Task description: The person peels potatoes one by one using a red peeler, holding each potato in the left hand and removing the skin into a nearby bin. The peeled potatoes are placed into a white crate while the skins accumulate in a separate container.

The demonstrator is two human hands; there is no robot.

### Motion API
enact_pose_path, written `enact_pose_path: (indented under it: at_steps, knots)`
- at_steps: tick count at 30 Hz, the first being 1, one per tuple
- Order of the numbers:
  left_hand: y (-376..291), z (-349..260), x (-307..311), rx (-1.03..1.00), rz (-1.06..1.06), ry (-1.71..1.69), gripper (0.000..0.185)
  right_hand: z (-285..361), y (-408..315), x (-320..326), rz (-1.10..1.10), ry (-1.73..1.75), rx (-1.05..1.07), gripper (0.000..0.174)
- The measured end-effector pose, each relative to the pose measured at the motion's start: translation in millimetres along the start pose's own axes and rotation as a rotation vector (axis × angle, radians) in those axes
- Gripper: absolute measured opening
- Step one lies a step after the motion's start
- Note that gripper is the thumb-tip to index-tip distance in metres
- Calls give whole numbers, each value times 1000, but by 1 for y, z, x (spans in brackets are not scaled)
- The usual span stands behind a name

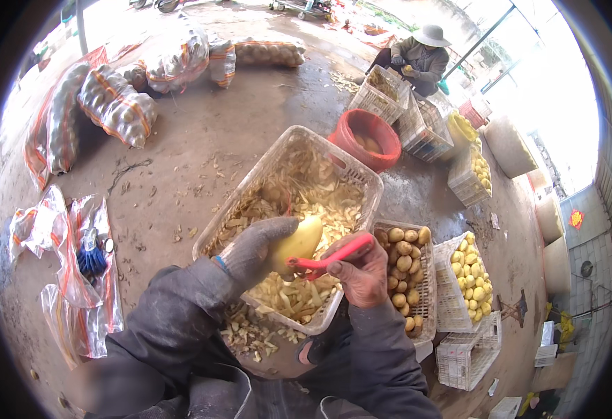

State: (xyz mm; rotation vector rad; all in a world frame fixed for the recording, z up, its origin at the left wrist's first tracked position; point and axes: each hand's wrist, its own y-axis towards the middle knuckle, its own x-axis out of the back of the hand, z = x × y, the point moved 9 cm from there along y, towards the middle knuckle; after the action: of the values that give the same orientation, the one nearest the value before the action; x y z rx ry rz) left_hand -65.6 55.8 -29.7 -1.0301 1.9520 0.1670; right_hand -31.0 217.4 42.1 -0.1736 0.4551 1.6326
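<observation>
My left hand (256, 246), in a grey work glove, holds a large peeled potato (306, 238) over a white plastic crate (290, 141) of potato peelings. My bare right hand (361, 275) grips a red-handled peeler (337, 255), its head against or just beside the potato's lower side. Pale peelings (306, 298) fill the crate below both hands. To the right of my right hand, a crate holds unpeeled potatoes (404, 262); beyond it another holds peeled yellow potatoes (472, 277).
A red mesh sack (366, 139) stands past the crate. Full potato sacks (117, 105) lie at upper left. Empty plastic bags and blue gloves (91, 256) lie on the left floor. A co-worker in a hat (424, 63) crouches at upper right behind crates. An empty crate (468, 351) sits at lower right.
</observation>
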Motion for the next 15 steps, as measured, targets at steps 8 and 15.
enact_pose_path:
  at_steps: [8, 15]
  knots:
    - [-8, 3, 1, 22, 46, 64, 53, 3, 26, 108, -441, -108, 48, 11]
    - [-2, -13, 5, -46, -80, -82, 53, 17, 6, 48, -188, -23, 193, 19]
